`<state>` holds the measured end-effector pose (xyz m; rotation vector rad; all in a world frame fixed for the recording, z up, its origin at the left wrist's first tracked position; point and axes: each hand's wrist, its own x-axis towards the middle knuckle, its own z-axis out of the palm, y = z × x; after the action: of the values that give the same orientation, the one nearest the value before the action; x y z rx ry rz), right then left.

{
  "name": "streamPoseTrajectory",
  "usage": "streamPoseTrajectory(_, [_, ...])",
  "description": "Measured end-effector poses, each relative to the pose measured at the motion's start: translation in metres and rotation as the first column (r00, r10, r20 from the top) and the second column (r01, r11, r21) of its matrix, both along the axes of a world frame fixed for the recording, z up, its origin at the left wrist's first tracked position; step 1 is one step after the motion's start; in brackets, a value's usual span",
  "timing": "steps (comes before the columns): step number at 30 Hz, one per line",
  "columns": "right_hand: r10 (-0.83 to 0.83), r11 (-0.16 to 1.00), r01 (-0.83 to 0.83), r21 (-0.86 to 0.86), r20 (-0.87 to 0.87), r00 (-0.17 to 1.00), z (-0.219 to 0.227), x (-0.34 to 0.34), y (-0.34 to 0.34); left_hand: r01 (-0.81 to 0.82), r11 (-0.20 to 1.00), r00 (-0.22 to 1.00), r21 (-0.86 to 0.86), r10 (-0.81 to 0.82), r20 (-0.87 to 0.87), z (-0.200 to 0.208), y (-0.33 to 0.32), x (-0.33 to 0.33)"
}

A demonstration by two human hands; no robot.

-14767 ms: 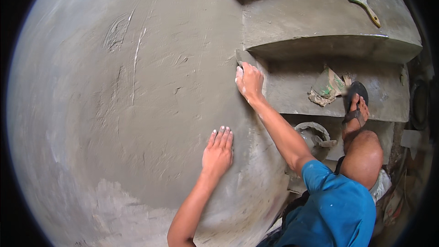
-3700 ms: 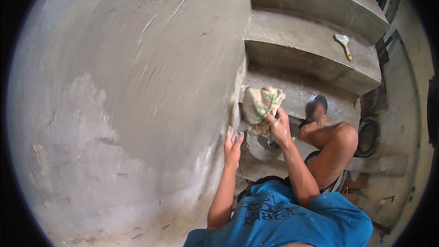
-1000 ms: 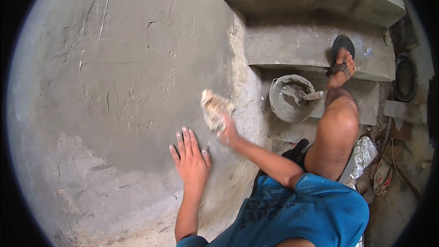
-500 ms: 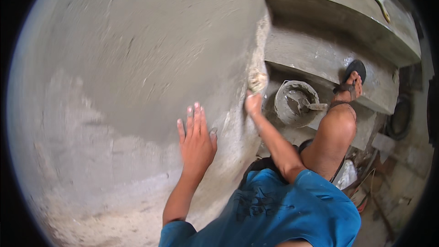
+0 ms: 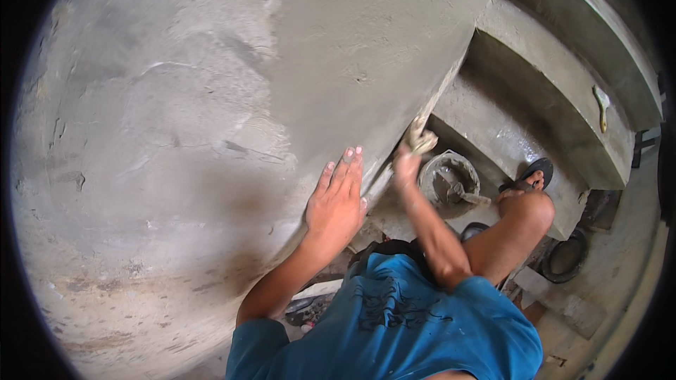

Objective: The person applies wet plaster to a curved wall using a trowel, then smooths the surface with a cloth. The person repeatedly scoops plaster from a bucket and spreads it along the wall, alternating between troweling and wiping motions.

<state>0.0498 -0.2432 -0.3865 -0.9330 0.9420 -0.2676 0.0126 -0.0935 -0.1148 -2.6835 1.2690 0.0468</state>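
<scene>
We face a broad grey plastered wall [image 5: 366, 49], its rough edge running beside curved grey concrete stairs [image 5: 486, 109]. Near that edge stands a round mortar-smeared bucket [image 5: 474, 173]. Our bare left hand [image 5: 336, 200] appears released, fingers straight toward the wall; whether it touches, we cannot tell. Our bare right hand [image 5: 405, 167] grasps a crumpled beige wad [image 5: 424, 142] at the edge. We seem to be wiping there; the next move calls for light pressure, sparing the plaster. The wad's narrow end points away from us, its long axis roughly following the edge.

L hand [image 5: 335, 204] flat, R hand [image 5: 406, 167] prob. curled
</scene>
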Motion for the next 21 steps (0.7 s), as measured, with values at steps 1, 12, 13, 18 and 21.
streamPoseTrajectory(1, [0.019,0.907,0.003,-0.421,0.048,0.999,0.011,-0.006,0.014,0.014,1.0,1.0,-0.017,-0.014,0.018,-0.001,0.001,0.002])
streamPoseTrajectory(12, [-0.129,0.906,0.194,-0.376,0.193,0.973,0.027,0.0,0.013,0.042,0.975,0.998,-0.219,-0.051,-0.037,0.007,-0.006,-0.004])
streamPoseTrajectory(13, [-0.079,0.803,0.23,-0.55,0.284,0.956,0.033,-0.004,0.024,0.045,0.968,0.998,-0.247,-0.052,-0.02,0.007,-0.007,-0.002])
streamPoseTrajectory(18, [-0.097,0.703,0.281,-0.653,0.303,0.948,0.044,0.008,0.015,0.023,0.96,1.0,-0.279,-0.022,0.007,0.011,-0.003,-0.003])
streamPoseTrajectory(21, [-0.215,0.957,0.215,-0.196,0.021,0.976,0.032,0.019,-0.014,0.015,0.97,0.999,-0.244,-0.005,0.043,0.008,-0.004,-0.004])
